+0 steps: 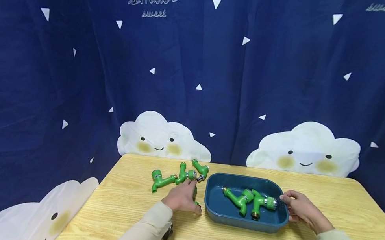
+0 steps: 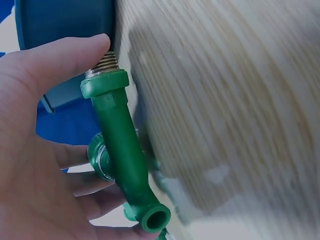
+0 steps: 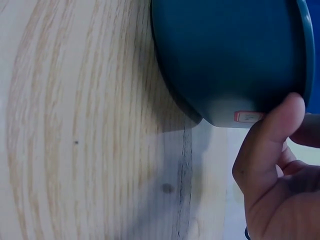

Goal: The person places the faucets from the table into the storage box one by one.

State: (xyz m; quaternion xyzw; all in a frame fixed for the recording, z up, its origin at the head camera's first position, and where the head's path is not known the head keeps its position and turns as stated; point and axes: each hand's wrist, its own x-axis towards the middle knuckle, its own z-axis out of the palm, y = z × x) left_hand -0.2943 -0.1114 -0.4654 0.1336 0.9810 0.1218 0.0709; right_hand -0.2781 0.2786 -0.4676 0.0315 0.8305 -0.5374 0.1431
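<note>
My left hand (image 1: 183, 197) is spread over a green tap (image 2: 120, 130) on the table. In the left wrist view its thumb overlaps the brass threaded end, and the fingers extend behind the tap toward the spout. The head view hides most of this tap under the hand. To its right sits a dark blue plastic basin (image 1: 245, 223) holding two green taps, one with its threaded end to the left (image 1: 240, 200), the other tap (image 1: 259, 203) beside it. My right hand (image 1: 301, 209) pinches the basin's right rim between thumb and fingers, also seen in the right wrist view.
Three more green taps lie at the back left of the wooden table (image 1: 115, 206): a left tap (image 1: 162, 180), a middle tap (image 1: 184, 173) and a far tap (image 1: 202, 169). A dark blue curtain (image 1: 190, 76) with white clouds hangs behind the table.
</note>
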